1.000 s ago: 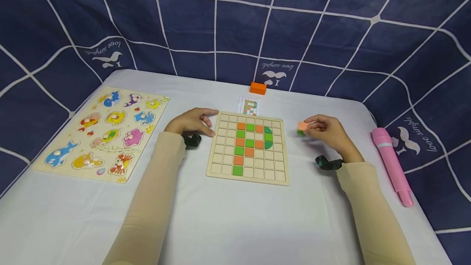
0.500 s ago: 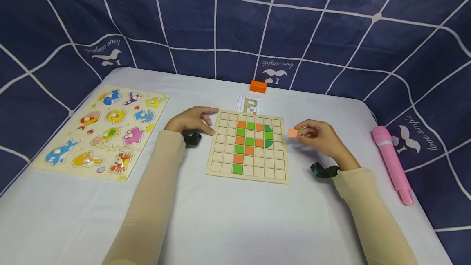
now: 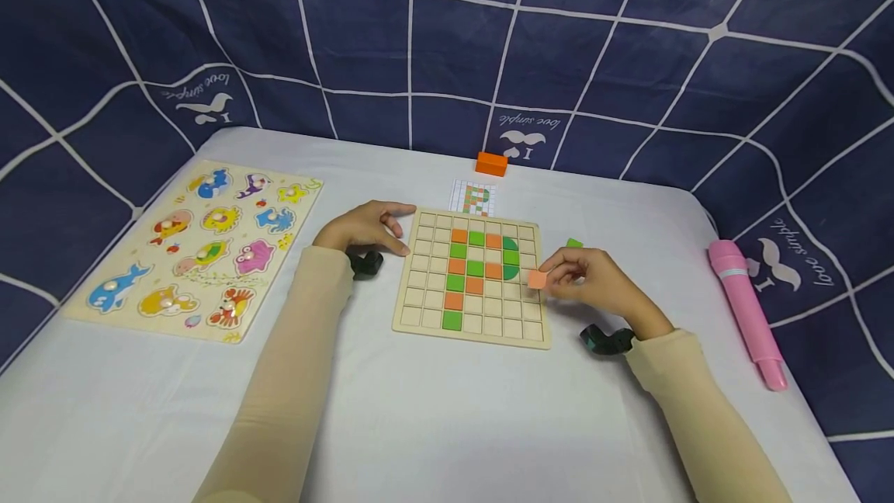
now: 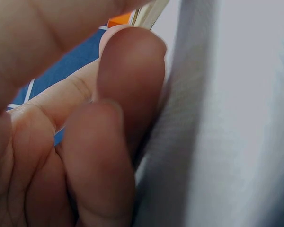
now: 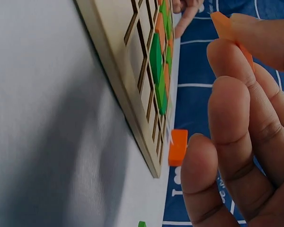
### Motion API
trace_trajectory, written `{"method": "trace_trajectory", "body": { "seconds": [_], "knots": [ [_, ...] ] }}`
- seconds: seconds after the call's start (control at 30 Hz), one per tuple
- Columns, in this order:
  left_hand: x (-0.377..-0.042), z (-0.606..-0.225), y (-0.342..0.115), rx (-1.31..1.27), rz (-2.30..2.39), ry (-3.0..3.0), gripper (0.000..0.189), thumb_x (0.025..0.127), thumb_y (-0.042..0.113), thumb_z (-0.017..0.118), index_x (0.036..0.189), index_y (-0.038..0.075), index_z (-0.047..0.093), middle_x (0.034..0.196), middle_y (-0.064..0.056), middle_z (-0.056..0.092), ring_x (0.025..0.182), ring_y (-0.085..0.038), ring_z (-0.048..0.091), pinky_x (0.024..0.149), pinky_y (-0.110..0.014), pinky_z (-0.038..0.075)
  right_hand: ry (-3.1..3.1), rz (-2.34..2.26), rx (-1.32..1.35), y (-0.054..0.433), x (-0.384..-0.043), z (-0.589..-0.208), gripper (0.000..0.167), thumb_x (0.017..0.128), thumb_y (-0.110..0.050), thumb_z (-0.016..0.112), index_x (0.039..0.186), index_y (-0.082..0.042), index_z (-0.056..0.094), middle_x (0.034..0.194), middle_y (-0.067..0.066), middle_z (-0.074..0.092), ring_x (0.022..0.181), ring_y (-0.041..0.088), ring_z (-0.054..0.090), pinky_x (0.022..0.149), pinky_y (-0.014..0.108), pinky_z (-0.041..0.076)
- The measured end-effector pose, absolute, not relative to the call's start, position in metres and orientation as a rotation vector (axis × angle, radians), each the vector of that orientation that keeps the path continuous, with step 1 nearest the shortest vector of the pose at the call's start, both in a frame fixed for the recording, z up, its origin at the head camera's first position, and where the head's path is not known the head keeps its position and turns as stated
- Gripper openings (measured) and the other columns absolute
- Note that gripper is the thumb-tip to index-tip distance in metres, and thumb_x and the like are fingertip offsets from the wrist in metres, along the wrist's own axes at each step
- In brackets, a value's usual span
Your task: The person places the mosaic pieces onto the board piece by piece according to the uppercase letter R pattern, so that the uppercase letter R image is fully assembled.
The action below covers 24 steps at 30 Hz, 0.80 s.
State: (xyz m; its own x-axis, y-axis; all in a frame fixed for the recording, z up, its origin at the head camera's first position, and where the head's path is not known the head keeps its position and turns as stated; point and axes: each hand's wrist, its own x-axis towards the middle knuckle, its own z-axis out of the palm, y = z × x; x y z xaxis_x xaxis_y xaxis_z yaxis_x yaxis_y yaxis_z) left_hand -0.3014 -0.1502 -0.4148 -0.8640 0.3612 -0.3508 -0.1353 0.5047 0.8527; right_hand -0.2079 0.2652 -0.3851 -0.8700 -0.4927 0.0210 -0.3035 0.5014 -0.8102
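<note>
A square wooden grid board [image 3: 482,327] lies on the white table, with orange, green and rounded dark green tiles forming a letter P in its cells. My right hand [image 3: 590,278] pinches an orange square tile [image 3: 537,279] between thumb and fingertips, over the board's right edge. In the right wrist view the same orange tile [image 5: 221,26] sticks out past the fingertips. At the board's left side, my left hand [image 3: 363,227] touches the edge, index finger along the top corner and thumb lower down. A loose green tile [image 3: 574,243] lies just beyond the right hand.
A pattern card [image 3: 475,198] with a printed P lies behind the board, and an orange block [image 3: 492,164] behind that. Left stands a sea-animal peg puzzle [image 3: 199,251]; right, a pink microphone-shaped toy [image 3: 747,313]. Dark blue cloth [image 3: 461,45] surrounds the table's back and sides.
My right hand has carried the orange tile leftward and nearer, from beside the board to over its right edge. The green tile now shows uncovered on the table. My left hand has stayed put.
</note>
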Motion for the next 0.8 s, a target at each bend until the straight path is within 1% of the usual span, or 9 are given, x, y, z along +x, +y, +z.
{"method": "trace_trajectory", "body": {
  "seconds": [0.17, 0.33, 0.47, 0.63, 0.8],
  "knots": [
    [-0.303, -0.415, -0.150, 0.182, 1.325, 2.264, 0.099, 0.079, 0.002, 0.094, 0.165, 0.012, 0.047, 0.104, -0.010, 0.061, 0.081, -0.019, 0.052, 0.065, -0.026, 0.041, 2.495, -1.282, -0.718, 0.261, -0.202, -0.387, 0.025, 0.082, 0.007, 0.089, 0.103, 0.003, 0.075, 0.089, 0.005, 0.077, 0.076, 0.011, 0.064, 0.076, 0.022, 0.052],
    [-0.303, -0.415, -0.150, 0.185, 1.326, 2.263, 0.098, 0.079, 0.002, 0.094, 0.165, 0.012, 0.047, 0.105, -0.010, 0.061, 0.081, -0.019, 0.052, 0.064, -0.026, 0.041, 2.464, -1.253, -0.723, 0.256, -0.198, -0.389, 0.024, 0.083, 0.001, 0.091, 0.102, -0.002, 0.077, 0.085, 0.000, 0.077, 0.075, 0.013, 0.063, 0.075, 0.024, 0.053],
    [-0.302, -0.413, -0.150, 0.192, 1.332, 2.257, 0.098, 0.080, 0.002, 0.094, 0.165, 0.011, 0.046, 0.105, -0.010, 0.061, 0.083, -0.019, 0.053, 0.066, -0.025, 0.043, 2.441, -1.222, -0.716, 0.252, -0.196, -0.391, 0.022, 0.085, -0.002, 0.091, 0.102, -0.004, 0.077, 0.085, -0.001, 0.076, 0.075, 0.013, 0.063, 0.075, 0.025, 0.053],
    [-0.301, -0.413, -0.150, 0.195, 1.334, 2.261, 0.099, 0.079, 0.001, 0.094, 0.165, 0.010, 0.046, 0.104, -0.010, 0.060, 0.087, -0.020, 0.054, 0.071, -0.024, 0.047, 2.399, -1.193, -0.752, 0.249, -0.193, -0.392, 0.023, 0.086, -0.003, 0.089, 0.105, -0.003, 0.076, 0.085, -0.002, 0.076, 0.077, 0.011, 0.064, 0.077, 0.025, 0.054],
    [-0.302, -0.414, -0.150, 0.199, 1.323, 2.273, 0.099, 0.079, 0.002, 0.095, 0.165, 0.010, 0.046, 0.104, -0.011, 0.061, 0.089, -0.021, 0.054, 0.073, -0.025, 0.046, 2.338, -1.158, -0.800, 0.247, -0.190, -0.393, 0.020, 0.087, -0.001, 0.087, 0.104, -0.001, 0.075, 0.085, -0.002, 0.077, 0.078, 0.009, 0.067, 0.078, 0.024, 0.055]
  ]
}}
